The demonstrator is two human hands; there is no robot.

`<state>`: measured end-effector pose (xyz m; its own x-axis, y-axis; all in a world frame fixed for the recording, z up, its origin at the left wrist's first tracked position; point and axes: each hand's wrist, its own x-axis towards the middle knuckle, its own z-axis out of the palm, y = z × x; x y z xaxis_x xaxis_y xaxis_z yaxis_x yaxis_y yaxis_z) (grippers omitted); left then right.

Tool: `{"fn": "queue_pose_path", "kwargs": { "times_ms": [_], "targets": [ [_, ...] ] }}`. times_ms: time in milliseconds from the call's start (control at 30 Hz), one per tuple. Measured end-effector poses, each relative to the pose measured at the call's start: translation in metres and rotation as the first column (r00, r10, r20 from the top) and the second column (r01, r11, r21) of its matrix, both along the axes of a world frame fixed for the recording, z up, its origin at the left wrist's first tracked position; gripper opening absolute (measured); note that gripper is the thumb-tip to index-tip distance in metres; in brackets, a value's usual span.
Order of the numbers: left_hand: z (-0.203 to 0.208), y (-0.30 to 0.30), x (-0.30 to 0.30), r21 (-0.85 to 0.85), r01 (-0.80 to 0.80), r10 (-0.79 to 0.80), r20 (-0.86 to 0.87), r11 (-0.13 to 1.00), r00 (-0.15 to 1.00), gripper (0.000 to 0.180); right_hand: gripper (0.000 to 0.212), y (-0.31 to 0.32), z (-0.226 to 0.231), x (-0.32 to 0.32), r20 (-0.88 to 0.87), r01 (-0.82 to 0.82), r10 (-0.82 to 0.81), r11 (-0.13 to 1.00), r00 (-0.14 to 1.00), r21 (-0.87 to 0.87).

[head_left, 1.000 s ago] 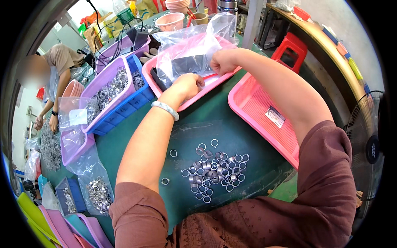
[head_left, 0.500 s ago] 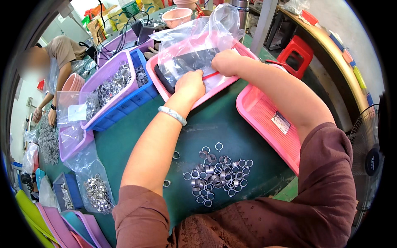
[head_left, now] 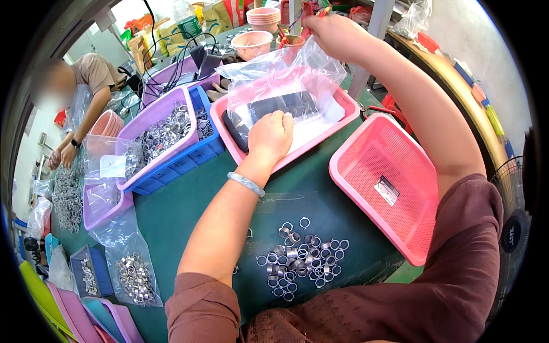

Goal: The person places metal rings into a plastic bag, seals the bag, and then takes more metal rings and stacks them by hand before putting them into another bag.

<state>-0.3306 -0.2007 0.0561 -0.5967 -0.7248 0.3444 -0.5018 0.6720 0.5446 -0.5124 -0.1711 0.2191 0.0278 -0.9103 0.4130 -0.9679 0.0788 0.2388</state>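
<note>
My left hand is closed over the near side of a pink basket, its fingertips hidden from view. In that basket lie a clear plastic bag, a dark flat block and white paper. My right hand is raised past the basket's far side, beside a small cup of slim tools. Its fingers are closed around what looks like a slim red pen-like thing, mostly hidden. Many small metal rings lie loose on the green table before me.
An upright pink mesh basket stands at the right. To the left are a purple basket of metal parts in a blue crate, and a clear bag of rings. A co-worker's hand is over a grey heap. Right, a fan.
My right hand has lifted away from my left, up and to the far side by the tool cup. The left hand stays at the basket. The head view has shifted slightly.
</note>
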Motion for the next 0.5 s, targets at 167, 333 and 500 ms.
{"fn": "queue_pose_path", "kwargs": {
  "times_ms": [167, 333, 500],
  "targets": [
    [-0.007, -0.002, 0.003, -0.042, 0.013, -0.013, 0.011, 0.999, 1.0, 0.037, 0.045, -0.086, -0.014, -0.017, 0.081, 0.194, -0.198, 0.979, 0.977, 0.057],
    [-0.004, 0.002, 0.004, 0.006, 0.052, -0.052, -0.001, 0.999, 0.999, 0.035, 0.053, -0.135, -0.038, -0.033, -0.063, 0.369, -0.366, 0.928, 0.929, 0.057],
    [-0.006, 0.004, 0.002, 0.025, 0.064, -0.064, -0.021, 0.998, 0.998, 0.036, 0.042, -0.151, -0.049, -0.037, -0.215, 0.243, -0.225, 0.968, 0.95, 0.058]
  ]
}}
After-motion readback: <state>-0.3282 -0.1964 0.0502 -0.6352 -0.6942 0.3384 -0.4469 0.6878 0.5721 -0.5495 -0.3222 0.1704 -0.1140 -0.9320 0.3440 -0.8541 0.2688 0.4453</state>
